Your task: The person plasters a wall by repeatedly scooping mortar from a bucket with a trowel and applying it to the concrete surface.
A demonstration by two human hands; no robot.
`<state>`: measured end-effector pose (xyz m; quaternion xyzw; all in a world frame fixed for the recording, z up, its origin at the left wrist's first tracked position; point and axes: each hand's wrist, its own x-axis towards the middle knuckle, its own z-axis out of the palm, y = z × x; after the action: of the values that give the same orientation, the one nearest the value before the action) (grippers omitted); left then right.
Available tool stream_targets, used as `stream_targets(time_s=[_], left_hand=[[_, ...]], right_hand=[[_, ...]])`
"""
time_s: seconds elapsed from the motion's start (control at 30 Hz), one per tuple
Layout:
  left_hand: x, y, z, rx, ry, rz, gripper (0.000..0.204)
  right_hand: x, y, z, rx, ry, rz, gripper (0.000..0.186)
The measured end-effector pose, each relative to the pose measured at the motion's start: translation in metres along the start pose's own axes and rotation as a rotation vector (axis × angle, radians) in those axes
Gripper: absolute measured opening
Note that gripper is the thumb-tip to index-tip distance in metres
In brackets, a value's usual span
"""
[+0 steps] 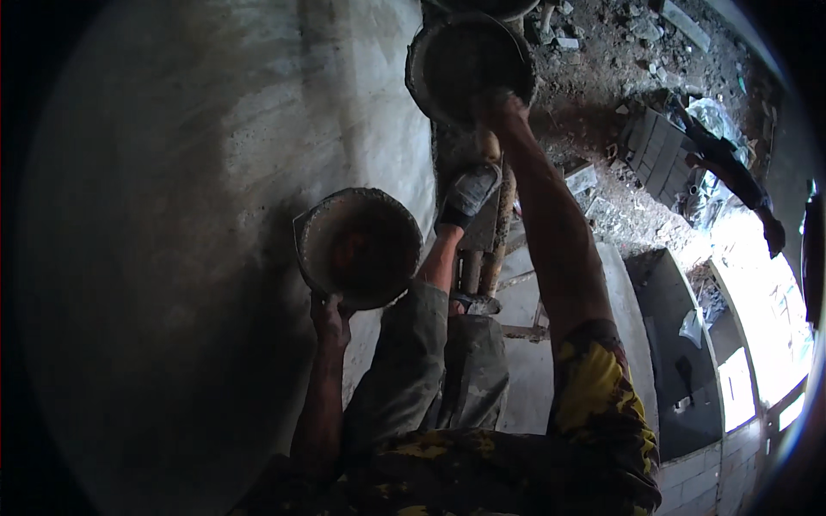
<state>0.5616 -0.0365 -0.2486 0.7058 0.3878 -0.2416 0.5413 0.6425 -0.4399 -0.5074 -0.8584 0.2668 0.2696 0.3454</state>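
Bucket (360, 248) above the left grip (329, 318), second bucket (471, 62) at the right grip (506, 107)

The left grip has its fingers bent and closed on the lower side of the first bucket, which is just above this hand with its round mouth toward the camera. The right grip is at the near edge of the second bucket, farther from the body. How tightly its fingers are closed, and whether they have the edge or a handle, I cannot tell.

In my judgement, the first bucket could tip or slip, because one hand supports it from one side only. If it swings left of the grip, it may scrape the wall (185, 215). Just below the right grip is a shoe (473, 189), beside a rusty pole (504, 211); a wrong step with both hands occupied could cost the balance.

Inside both buckets it is dark. The first shows a reddish-brown patch, perhaps content, perhaps only stain. Beyond the right grip, a third round vessel (492, 7) is cut off by the upper border. Far to the right of this grip, past the rubble (594, 73), strong light hides the details.
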Motion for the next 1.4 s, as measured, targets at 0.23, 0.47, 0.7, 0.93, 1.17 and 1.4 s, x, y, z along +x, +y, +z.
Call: stream_targets(time_s=[0.23, 0.47, 0.7, 0.93, 1.17, 1.4], left_hand=[[0.008, 0.000, -0.007, 0.107, -0.066, 0.067, 0.046], [0.034, 0.002, -0.060, 0.082, 0.142, 0.067, 0.030], [0.063, 0.029, 0.016, 0.526, -0.158, 0.376, 0.018], [0.111, 0.027, 0.160, 0.156, -0.269, 0.077, 0.026], [0.146, 0.038, 0.260, 0.357, -0.709, 0.126, 0.044], [-0.001, -0.027, 0.304, 0.620, -1.051, -0.065, 0.080]], right_hand=[[0.022, -0.052, -0.092, -0.099, 0.497, -0.083, 0.053], [-0.079, -0.060, -0.037, 0.097, 0.349, -0.570, 0.028], [-0.199, -0.009, -0.029, 0.321, 0.275, -0.319, 0.024], [-0.348, 0.046, -0.006, 0.624, 0.218, 0.408, 0.027], [-0.419, 0.081, 0.092, 0.682, 0.463, 0.719, 0.031], [-0.536, 0.094, 0.168, 1.092, 0.544, 1.185, 0.040]])
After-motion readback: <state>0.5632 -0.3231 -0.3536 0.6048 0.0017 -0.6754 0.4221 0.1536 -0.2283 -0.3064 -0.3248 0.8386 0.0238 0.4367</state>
